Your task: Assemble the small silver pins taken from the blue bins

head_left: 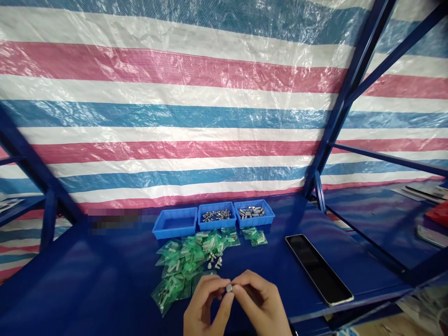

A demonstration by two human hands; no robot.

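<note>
No readable text anywhere (one patch (115, 220) is blurred out).

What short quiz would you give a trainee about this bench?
1. True or false: the left blue tray holds a heap of metal parts like the middle tray and the right tray.
2. What lies on the table to the right of the right hand? A) a dark-screened phone B) scissors C) a cup
3. Fill in: the left hand and the right hand pinch a small metal piece together; the bags piled ahead of them are ____ in colour.
Key: 1 false; 2 A; 3 green.
</note>
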